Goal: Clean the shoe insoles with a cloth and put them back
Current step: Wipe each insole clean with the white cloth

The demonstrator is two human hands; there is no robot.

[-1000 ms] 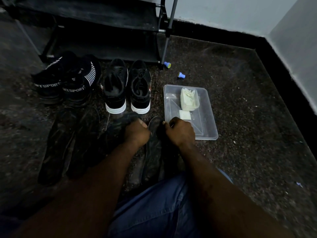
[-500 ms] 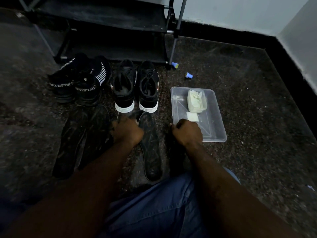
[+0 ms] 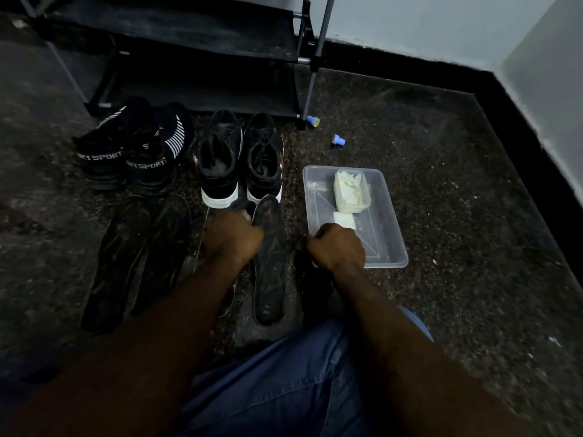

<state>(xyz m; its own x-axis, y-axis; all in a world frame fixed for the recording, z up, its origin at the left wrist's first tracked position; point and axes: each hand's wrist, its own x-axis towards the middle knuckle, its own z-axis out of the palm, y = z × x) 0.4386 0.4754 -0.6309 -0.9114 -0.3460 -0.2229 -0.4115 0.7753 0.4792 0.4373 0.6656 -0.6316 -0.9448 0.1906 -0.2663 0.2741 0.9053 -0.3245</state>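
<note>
Dark speckled floor point(image 3: 457, 216) in a room corner, pale walls point(image 3: 410, 23) above black skirting. Right hand point(image 3: 336, 246) curled tight at the near left corner of the clear tray point(image 3: 389, 244); impossible to tell what, if anything, is in its grip. Just left of the tray, flat on the floor, a dark insole point(image 3: 268, 266). Further left, left hand point(image 3: 232, 236) curled over the toe of a second insole point(image 3: 241, 205). Inside the tray, pale cloth point(image 3: 350, 192). Well left of the tray, two more insoles point(image 3: 132, 257), white-soled black shoes point(image 3: 239, 165) and SPORT-lettered shoes point(image 3: 135, 159). Behind, a black shoe rack point(image 3: 205, 36).
</note>
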